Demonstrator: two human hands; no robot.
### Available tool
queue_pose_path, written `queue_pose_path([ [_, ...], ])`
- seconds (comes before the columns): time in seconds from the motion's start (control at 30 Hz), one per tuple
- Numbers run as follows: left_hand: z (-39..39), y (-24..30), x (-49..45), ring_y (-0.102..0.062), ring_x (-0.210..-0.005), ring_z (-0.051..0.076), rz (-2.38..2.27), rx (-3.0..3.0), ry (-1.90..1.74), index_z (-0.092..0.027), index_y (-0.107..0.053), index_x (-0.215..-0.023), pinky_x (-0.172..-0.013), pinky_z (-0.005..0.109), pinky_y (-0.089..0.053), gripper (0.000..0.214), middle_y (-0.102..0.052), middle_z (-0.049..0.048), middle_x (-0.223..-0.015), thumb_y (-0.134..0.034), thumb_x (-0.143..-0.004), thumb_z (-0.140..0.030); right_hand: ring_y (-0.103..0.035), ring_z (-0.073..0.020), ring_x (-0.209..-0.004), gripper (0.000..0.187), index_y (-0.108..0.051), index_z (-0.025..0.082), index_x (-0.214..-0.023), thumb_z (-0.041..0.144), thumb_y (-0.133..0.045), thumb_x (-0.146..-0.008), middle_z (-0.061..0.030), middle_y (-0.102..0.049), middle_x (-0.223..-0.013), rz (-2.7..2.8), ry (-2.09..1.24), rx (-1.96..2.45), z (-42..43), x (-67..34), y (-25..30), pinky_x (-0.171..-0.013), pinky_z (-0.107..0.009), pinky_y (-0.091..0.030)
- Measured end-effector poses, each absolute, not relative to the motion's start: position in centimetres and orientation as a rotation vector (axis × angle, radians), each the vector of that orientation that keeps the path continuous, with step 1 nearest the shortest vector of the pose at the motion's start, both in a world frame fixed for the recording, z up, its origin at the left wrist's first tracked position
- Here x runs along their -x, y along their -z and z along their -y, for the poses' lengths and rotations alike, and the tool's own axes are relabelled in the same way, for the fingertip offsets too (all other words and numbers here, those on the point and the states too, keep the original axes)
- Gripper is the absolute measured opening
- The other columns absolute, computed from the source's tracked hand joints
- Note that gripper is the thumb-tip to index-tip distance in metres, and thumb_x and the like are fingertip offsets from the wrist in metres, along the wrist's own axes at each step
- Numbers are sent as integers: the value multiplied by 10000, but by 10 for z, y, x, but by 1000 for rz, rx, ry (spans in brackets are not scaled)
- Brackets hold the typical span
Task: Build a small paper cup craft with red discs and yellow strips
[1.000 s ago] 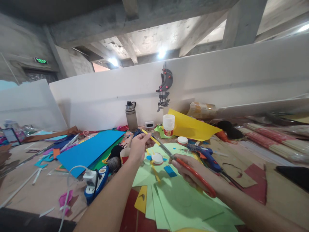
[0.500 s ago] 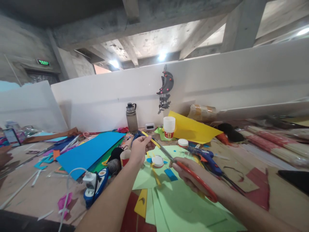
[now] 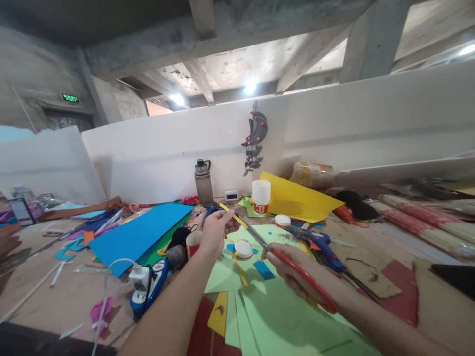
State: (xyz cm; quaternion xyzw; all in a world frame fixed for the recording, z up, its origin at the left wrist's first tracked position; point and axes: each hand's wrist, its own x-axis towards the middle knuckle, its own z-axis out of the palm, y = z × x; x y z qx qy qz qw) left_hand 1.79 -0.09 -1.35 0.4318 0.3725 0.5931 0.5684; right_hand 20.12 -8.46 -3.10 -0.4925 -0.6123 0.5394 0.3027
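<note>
Near the centre of the frame, the left hand (image 3: 217,231) pinches a narrow yellow strip (image 3: 238,218) between thumb and fingers, the strip slanting down rightward to the blades of the scissors (image 3: 304,278). The right hand (image 3: 287,267), right of centre, is curled around their red handles; whether the blades have bitten into the strip cannot be told. Below, at bottom centre, light green paper (image 3: 265,301) lies spread, bearing a round white piece (image 3: 243,249) and a small blue rectangle (image 3: 263,270). A glue gun (image 3: 326,247) rests at centre right, a blue sheet (image 3: 141,235) at centre left.
</note>
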Motion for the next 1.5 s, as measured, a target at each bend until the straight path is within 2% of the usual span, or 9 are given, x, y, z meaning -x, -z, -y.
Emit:
queue_pose_path([
  [0.27,-1,15,-17,-612,-524,121,-870,-1023,-1382,-114,-573,-683,-547,237,-505,255,-639,42,-596,-724,-625,-312,-260,-23,-308,467,-333,223,-698,668,-471,-732,94,-289,-453,1576,-1471,1330,84,-202,34,-279,-138,-227],
  [0.6,-1,13,-17,-613,-530,120,-871,-1021,-1375,-109,-575,-684,-553,235,-509,245,-642,55,-603,-720,-635,-301,-250,-27,-295,383,-348,224,-712,568,-509,-760,113,-280,-429,1634,-1420,1353,85,-201,31,-268,-126,-239],
  [0.83,2,13,-18,-608,-518,118,-880,-1018,-1376,-111,-570,-683,-548,235,-508,239,-635,47,-589,-719,-635,-292,-265,-31,-299,374,-373,222,-732,585,-439,-793,104,-317,-466,1674,-1392,1285,83,-205,41,-265,-129,-238],
  [1.27,1,13,-18,-593,-498,110,-895,-1016,-1377,-115,-563,-674,-539,232,-499,258,-616,30,-564,-731,-618,-303,-286,-30,-276,401,-386,218,-724,613,-440,-770,101,-330,-468,1685,-1365,1357,87,-203,30,-253,-143,-257],
  [1.5,1,14,-18,-602,-514,117,-890,-1021,-1378,-114,-569,-676,-543,235,-499,262,-624,37,-576,-734,-614,-307,-281,-38,-279,345,-372,223,-708,543,-478,-782,105,-317,-426,1703,-1352,1289,85,-205,37,-269,-140,-265],
])
